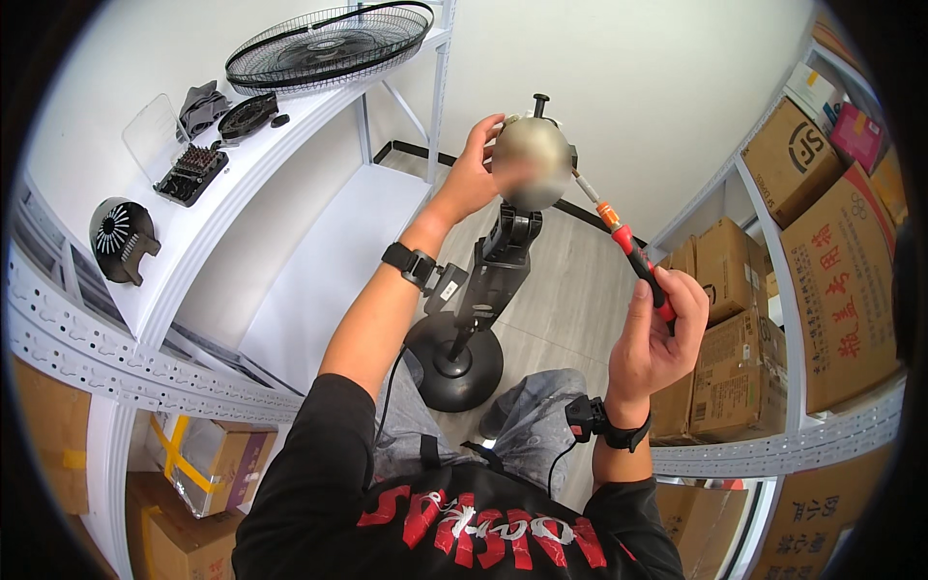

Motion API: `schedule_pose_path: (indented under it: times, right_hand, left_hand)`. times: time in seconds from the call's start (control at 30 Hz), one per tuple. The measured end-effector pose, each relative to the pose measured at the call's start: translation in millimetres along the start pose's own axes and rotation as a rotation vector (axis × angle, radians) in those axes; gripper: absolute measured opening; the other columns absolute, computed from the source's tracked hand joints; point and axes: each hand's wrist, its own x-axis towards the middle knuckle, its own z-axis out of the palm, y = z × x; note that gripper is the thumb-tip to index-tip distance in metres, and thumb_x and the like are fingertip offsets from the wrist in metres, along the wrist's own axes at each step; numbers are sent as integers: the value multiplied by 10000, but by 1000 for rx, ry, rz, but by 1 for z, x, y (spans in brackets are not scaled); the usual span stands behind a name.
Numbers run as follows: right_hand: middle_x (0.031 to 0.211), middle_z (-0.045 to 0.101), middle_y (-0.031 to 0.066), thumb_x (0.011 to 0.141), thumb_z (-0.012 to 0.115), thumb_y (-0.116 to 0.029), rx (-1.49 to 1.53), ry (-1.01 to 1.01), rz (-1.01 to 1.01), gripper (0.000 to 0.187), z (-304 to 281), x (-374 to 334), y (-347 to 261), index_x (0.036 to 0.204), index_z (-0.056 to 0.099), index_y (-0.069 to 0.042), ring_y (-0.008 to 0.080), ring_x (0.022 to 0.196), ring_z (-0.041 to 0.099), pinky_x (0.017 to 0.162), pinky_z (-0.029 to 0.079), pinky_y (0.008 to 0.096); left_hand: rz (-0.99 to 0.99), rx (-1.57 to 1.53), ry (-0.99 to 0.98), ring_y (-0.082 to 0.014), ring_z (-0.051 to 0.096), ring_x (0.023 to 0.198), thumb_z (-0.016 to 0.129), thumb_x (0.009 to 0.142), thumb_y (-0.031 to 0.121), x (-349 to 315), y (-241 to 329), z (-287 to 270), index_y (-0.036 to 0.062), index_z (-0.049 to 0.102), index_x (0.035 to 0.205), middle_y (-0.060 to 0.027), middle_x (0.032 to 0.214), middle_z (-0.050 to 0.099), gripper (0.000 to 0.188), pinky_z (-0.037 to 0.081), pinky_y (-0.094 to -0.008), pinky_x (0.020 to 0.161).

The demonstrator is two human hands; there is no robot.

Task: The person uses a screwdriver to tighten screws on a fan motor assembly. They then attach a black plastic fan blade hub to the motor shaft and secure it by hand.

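Note:
Ahead of me stands a partly dismantled pedestal fan, its black neck (503, 246) rising from a round black base (454, 372) on the floor. At its top sits the pale, rounded fan motor (534, 155), partly blurred, with a black shaft sticking up behind. My left hand (472, 174) is closed around the motor's left side, some fingertips hidden behind it. In my right hand (659, 324) is a red-and-black screwdriver (633, 253), gripped by its handle. Its shaft slants up and left to the motor's right side; whether the tip sits in a screw is too small to tell.
On the white shelf (275, 135) at left lie a wire fan grille (329, 48), a screwdriver bit set (191, 174), a black round part (247, 116), a dark vented motor cover (124, 240) and a grey cloth (203, 108). Cardboard boxes (836, 290) fill the right rack.

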Motion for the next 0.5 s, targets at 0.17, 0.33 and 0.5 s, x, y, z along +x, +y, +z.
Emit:
schedule_pose_path:
  times: [0.17,0.33,0.5]
  right_hand:
    - [1027,624,113,834,734,68,20,-20,-28,252,7,2,-6,1074,676,17,147,806,539,652,422,242]
    - [1025,627,106,837,733,70,38,-58,-42,245,38,-2,-21,1070,677,17,142,822,542,664,421,237]
    - [1085,609,124,873,687,98,240,-141,-39,253,83,-9,-43,1117,657,37,145,858,556,686,441,225]
  left_hand:
    - [-15,-26,66,-289,418,1381,747,913,187,-23,-10,-19,117,228,1558,-191,1534,340,830,424,-419,1107]
    - [29,-44,106,-268,425,1383,739,921,168,-73,-9,-57,118,290,1531,-118,1514,389,759,407,-419,1119]
    - [75,-76,179,-270,424,1391,794,883,237,-110,25,-93,94,330,1499,-114,1524,393,784,393,-443,1128]
